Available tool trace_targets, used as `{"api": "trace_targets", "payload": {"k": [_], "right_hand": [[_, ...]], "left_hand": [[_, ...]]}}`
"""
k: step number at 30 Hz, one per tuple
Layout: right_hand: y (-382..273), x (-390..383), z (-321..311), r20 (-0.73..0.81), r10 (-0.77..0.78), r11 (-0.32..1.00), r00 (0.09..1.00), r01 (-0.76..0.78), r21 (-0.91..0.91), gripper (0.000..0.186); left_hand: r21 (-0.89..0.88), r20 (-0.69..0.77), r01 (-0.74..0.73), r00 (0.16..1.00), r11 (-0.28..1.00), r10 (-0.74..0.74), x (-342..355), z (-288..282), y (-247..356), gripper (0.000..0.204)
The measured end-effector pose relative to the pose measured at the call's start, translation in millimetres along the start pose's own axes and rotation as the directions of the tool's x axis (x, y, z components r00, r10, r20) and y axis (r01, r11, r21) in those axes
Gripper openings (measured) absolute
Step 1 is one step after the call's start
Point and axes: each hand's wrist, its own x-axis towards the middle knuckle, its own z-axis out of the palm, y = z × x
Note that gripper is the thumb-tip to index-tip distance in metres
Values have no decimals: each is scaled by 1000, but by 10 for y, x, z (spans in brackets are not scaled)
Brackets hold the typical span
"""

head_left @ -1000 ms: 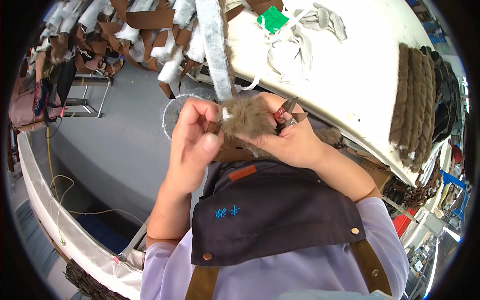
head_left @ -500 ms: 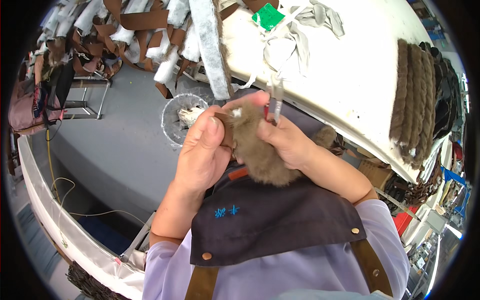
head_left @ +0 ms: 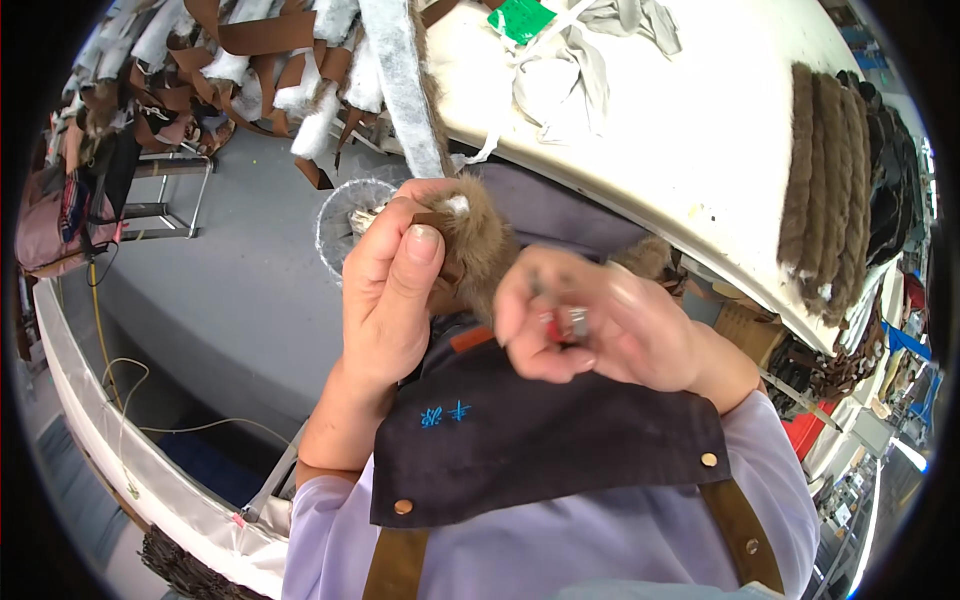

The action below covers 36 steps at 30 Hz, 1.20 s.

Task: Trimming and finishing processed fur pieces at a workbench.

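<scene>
My left hand (head_left: pixel 393 290) pinches a tuft of grey-brown fur (head_left: pixel 475 235), with a brown strip (head_left: pixel 432 220) under its thumb and a small white patch showing in the fur. My right hand (head_left: pixel 600 325), blurred, is closed round a small red-and-silver metal cutting tool (head_left: pixel 560 325), to the right of the fur and below it. Part of a round bin (head_left: pixel 330 225) lined with clear plastic shows behind my left hand, white scraps inside. A dark apron (head_left: pixel 540 450) lies beneath my hands.
The white table (head_left: pixel 700 150) ahead bears crumpled pale gloves (head_left: pixel 565 95), a green piece (head_left: pixel 515 18) and fur strips (head_left: pixel 820 185) at right. Brown-and-white strips (head_left: pixel 265 35) pile up at upper left. A metal stool (head_left: pixel 170 200) with a pink bag (head_left: pixel 55 225) stands left.
My right hand has let go of the fur and moved down with the tool, turning over. My left hand still grips the fur, now held higher than half a second ago.
</scene>
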Motion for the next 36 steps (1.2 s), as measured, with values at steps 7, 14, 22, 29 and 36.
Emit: {"api": "trace_targets", "payload": {"k": [7, 14, 22, 29, 36], "right_hand": [[209, 122, 0, 26, 229, 933, 973, -227, 278, 47], [216, 112, -32, 36, 148, 927, 988, -151, 344, 44], [218, 102, -1, -38, 160, 941, 986, -141, 309, 46], [232, 80, -16, -1, 118, 929, 993, -110, 353, 42], [201, 84, 7, -55, 116, 953, 992, -96, 288, 45]], "left_hand": [[54, 19, -43, 999, 998, 42, -8, 17, 18, 37], [86, 17, -62, 998, 994, 61, -6, 29, 11, 35], [72, 33, -65, 998, 995, 63, -10, 63, -1, 35], [-21, -2, -46, 999, 999, 46, -26, 112, 4, 36], [-57, -37, -41, 999, 998, 39, -25, 216, 25, 37]]}}
